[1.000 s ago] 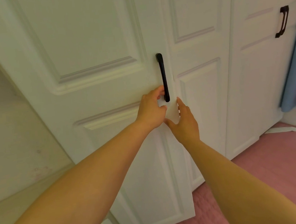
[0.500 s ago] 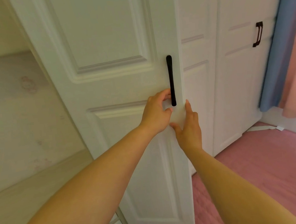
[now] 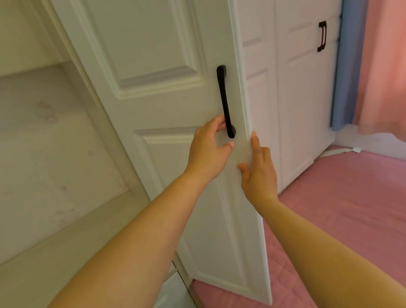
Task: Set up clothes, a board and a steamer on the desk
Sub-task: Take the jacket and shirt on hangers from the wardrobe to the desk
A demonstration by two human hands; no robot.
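Left hand (image 3: 209, 150) grips black handle (image 3: 225, 101) near its lower end; right hand (image 3: 258, 170) flat, fingers straight, on wardrobe door (image 3: 155, 46) free edge. Door ajar. Pale shelves (image 3: 33, 146) left. Pink floor (image 3: 353, 213), blue curtain (image 3: 347, 63), pink curtain (image 3: 392, 58) right. Clothes, board, steamer unseen.

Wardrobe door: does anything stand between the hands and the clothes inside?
The white wardrobe door itself, only partly open. The left hand grips its black handle; the right hand rests at its edge. No clothes are visible.
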